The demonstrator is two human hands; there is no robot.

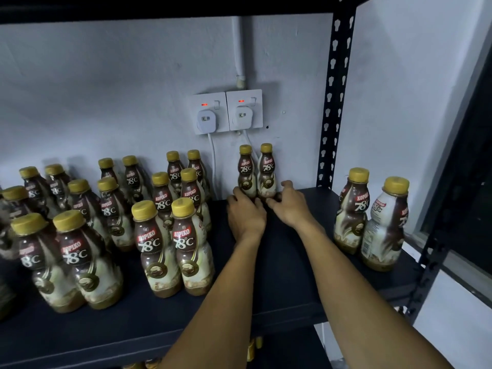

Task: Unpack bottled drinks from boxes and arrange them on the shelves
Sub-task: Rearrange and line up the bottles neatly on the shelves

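L hand presses flat, R hand curls (grip unclear) at bases of back bottle pair; hard shove cd tip them onto wall cords.

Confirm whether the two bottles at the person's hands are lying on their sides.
No, the two bottles stand upright, left hand and right hand at their bases.
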